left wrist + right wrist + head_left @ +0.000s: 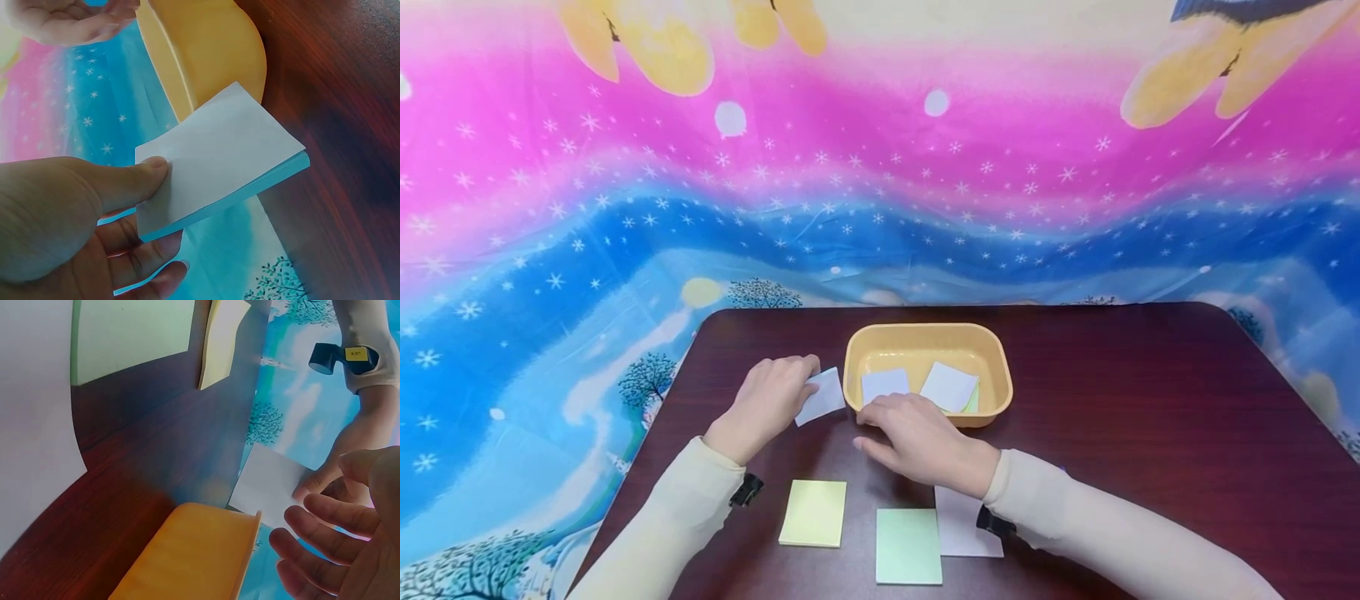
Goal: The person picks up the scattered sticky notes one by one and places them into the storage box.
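Observation:
My left hand (769, 402) pinches a pad of note paper (219, 156) just left of the yellow plastic bin (1000, 379). White paper tops the pad, and its side edge looks light blue. The thumb lies on the top sheet while the fingers are underneath. In front of the bin's near rim is my right hand (925, 442), its fingers loosely bent and holding nothing. Inside the bin lie a pale lilac piece (884, 382) at left and a white piece (950, 385) at right. Green and yellow edges show beneath the white one.
Nearer to me on the dark wooden table (1120, 433) lie a yellow note pad (813, 513), a light green pad (908, 547) and a pale lilac pad (970, 529) partly hidden by my right arm. A colourful printed cloth (880, 183) hangs behind the table.

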A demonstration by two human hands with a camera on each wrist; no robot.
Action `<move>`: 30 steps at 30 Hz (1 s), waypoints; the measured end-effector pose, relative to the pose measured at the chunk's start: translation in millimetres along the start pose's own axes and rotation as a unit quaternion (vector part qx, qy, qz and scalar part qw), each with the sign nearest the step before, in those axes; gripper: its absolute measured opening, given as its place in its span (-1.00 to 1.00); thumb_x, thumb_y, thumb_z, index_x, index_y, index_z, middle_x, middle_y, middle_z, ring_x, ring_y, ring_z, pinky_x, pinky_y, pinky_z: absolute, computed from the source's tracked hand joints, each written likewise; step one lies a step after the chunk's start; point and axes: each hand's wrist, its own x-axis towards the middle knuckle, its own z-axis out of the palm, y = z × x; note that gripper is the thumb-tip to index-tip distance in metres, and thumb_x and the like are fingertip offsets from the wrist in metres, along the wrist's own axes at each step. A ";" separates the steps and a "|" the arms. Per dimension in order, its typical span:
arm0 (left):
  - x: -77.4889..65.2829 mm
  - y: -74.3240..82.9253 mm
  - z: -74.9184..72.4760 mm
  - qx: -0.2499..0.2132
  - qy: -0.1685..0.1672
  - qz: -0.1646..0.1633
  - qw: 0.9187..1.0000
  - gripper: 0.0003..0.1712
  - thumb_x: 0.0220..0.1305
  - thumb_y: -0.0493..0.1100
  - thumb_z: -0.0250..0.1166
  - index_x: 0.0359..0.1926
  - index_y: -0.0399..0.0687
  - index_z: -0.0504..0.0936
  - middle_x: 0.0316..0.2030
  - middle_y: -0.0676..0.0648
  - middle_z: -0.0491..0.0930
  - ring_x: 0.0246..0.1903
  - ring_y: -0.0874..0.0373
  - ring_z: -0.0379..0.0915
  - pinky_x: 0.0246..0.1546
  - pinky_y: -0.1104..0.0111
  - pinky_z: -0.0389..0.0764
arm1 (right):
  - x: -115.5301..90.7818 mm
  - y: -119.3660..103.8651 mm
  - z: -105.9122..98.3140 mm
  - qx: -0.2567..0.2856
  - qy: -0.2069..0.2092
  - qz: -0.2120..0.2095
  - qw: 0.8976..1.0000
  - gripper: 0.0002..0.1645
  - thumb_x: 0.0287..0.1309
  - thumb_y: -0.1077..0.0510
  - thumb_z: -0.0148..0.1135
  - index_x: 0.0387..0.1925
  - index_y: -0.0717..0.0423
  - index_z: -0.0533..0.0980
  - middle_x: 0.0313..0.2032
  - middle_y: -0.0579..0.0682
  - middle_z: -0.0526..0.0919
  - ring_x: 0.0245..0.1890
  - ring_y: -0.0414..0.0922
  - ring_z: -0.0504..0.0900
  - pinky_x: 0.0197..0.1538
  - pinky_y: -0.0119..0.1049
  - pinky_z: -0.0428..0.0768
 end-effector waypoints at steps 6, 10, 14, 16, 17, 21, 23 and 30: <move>0.7 -0.1 -3.6 0.010 0.004 0.003 1.000 -0.78 -0.01 -0.13 0.42 -0.36 -0.06 0.56 -0.56 0.02 0.55 -0.68 0.25 0.26 -0.63 0.39 0.39 | 3.2 2.4 1.0 -0.005 0.001 0.008 1.000 -0.63 0.18 -0.14 0.11 -0.19 0.01 0.62 -0.31 -0.18 0.65 -0.31 -0.25 0.57 -0.23 -0.29 0.54; 0.7 -0.2 -7.0 0.014 0.004 0.005 1.000 -0.78 -0.01 -0.13 0.42 -0.36 -0.06 0.56 -0.56 0.02 0.55 -0.68 0.25 0.27 -0.61 0.38 0.40 | 5.7 3.0 1.4 -0.008 0.004 0.010 1.000 -0.64 0.18 -0.15 0.11 -0.21 -0.01 0.62 -0.33 -0.18 0.64 -0.34 -0.25 0.56 -0.25 -0.30 0.53; 0.7 -0.4 -10.3 0.017 0.005 0.010 1.000 -0.78 -0.01 -0.14 0.42 -0.37 -0.06 0.55 -0.59 0.04 0.53 -0.68 0.25 0.27 -0.62 0.37 0.39 | 8.8 3.6 1.4 -0.006 0.007 0.007 1.000 -0.64 0.19 -0.14 0.11 -0.23 0.00 0.62 -0.35 -0.19 0.63 -0.36 -0.26 0.54 -0.27 -0.31 0.53; 1.1 -0.7 -11.7 0.020 0.006 0.012 1.000 -0.79 0.00 -0.13 0.42 -0.38 -0.05 0.54 -0.60 0.05 0.51 -0.68 0.25 0.27 -0.62 0.36 0.39 | 10.3 3.9 1.3 -0.003 0.009 0.005 1.000 -0.65 0.19 -0.13 0.11 -0.23 0.01 0.62 -0.36 -0.20 0.62 -0.37 -0.27 0.53 -0.27 -0.31 0.52; 1.3 -0.9 -12.6 0.022 0.006 0.013 1.000 -0.79 0.00 -0.13 0.41 -0.39 -0.05 0.54 -0.61 0.05 0.50 -0.68 0.25 0.27 -0.62 0.36 0.39 | 11.1 4.0 1.2 -0.001 0.010 0.004 1.000 -0.65 0.18 -0.13 0.11 -0.23 0.01 0.62 -0.37 -0.20 0.62 -0.38 -0.28 0.52 -0.28 -0.31 0.52; 2.4 -1.7 -15.6 0.026 0.007 0.013 1.000 -0.79 0.01 -0.13 0.41 -0.40 -0.04 0.53 -0.62 0.06 0.48 -0.66 0.24 0.28 -0.59 0.34 0.39 | 13.4 4.6 1.4 -0.001 0.015 0.000 1.000 -0.67 0.17 -0.11 0.13 -0.25 0.01 0.62 -0.41 -0.23 0.59 -0.42 -0.29 0.48 -0.30 -0.32 0.50; 2.5 -1.9 -17.2 0.028 0.007 0.012 1.000 -0.79 0.00 -0.13 0.41 -0.39 -0.04 0.54 -0.62 0.06 0.48 -0.66 0.24 0.29 -0.59 0.33 0.40 | 14.2 4.8 1.7 -0.003 0.018 -0.002 1.000 -0.69 0.17 -0.11 0.13 -0.26 0.00 0.61 -0.42 -0.24 0.58 -0.43 -0.30 0.47 -0.31 -0.32 0.49; 4.4 -1.5 -21.4 0.032 0.012 0.012 0.999 -0.79 0.00 -0.13 0.41 -0.38 -0.06 0.54 -0.60 0.03 0.51 -0.64 0.21 0.33 -0.57 0.32 0.42 | 16.0 5.2 1.4 -0.010 0.022 0.001 1.000 -0.71 0.16 -0.11 0.13 -0.26 -0.03 0.61 -0.42 -0.24 0.58 -0.42 -0.30 0.48 -0.30 -0.30 0.50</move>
